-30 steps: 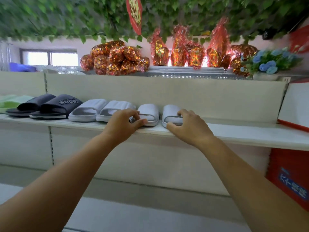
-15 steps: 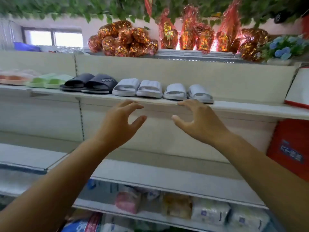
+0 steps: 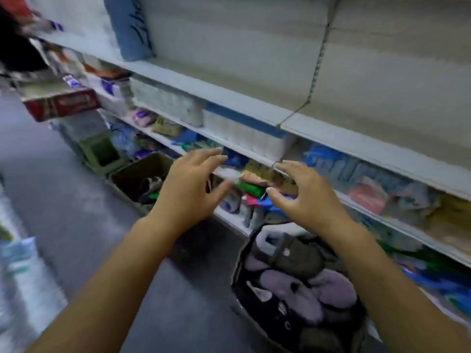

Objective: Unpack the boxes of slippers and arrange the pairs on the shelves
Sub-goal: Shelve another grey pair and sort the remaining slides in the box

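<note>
My left hand [image 3: 188,189] and my right hand [image 3: 303,197] hang in the air in front of the lower shelves, fingers spread and loose, holding nothing. Below my right forearm a dark-rimmed container [image 3: 240,261] stands on the floor, filled with several slippers, lilac [image 3: 293,289] and grey-brown [image 3: 298,253]. Further left a brown cardboard box [image 3: 127,174] sits on the floor with a few slippers inside. The frame is blurred by motion.
A white shelf unit [image 3: 254,103] runs diagonally across the right side, its lower tiers packed with wrapped goods. A red carton [image 3: 61,104] juts out at the left, with a green crate [image 3: 102,151] beneath it. Grey aisle floor [image 3: 51,200] lies to the left.
My view has swung down and left from the upper shelf with the lined-up slippers to the floor. Both hands let go of the white slippers and dropped lower, staying open.
</note>
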Demonstrator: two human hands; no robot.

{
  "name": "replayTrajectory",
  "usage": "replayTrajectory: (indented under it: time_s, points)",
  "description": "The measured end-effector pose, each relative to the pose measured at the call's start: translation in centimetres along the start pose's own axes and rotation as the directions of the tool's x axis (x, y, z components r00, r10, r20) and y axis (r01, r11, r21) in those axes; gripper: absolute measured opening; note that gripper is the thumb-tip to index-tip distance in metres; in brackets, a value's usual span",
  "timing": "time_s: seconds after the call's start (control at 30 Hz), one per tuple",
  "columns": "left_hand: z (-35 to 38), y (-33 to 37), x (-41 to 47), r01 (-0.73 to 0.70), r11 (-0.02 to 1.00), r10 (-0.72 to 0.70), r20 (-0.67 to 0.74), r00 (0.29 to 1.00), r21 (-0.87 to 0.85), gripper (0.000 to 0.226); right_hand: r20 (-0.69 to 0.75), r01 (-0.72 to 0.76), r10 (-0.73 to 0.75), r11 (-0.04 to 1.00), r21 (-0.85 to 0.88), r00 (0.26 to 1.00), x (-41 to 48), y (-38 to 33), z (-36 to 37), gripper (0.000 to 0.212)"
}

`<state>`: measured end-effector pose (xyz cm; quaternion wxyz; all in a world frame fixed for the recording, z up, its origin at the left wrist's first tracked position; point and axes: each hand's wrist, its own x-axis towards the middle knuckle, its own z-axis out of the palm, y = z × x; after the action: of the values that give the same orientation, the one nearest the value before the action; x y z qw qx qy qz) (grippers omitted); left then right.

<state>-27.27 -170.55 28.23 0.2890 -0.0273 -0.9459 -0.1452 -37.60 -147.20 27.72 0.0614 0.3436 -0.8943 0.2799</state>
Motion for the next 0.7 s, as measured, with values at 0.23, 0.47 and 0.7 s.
replayTrajectory:
  time_s: [0.23, 0.47, 0.7]
  points:
    - [-2.4, -8.7, -15.8, 0.388, 0.905, -0.407, 0.091, 0.909, 0.174, 0.057, 0.224, 0.041, -0.059, 0.995, 0.086, 0.973, -0.5, -6.4, 15.0, 0.071]
    - [-0.4, -12.9, -24.7, 0.620, 0.757, -0.653, 0.200, 0.731, 0.206, 0.065, 0.492, 0.040, -0.050, 0.999, 0.031, 0.869, -1.1, -7.8, 23.9, 0.073]
    - [2.6, -22.2, -22.9, 0.673, 0.701, -0.712, 0.290, 0.639, 0.236, 0.067, 0.576, -0.030, -0.011, 0.998, 0.062, 0.817, 5.3, -7.4, 31.5, 0.070]
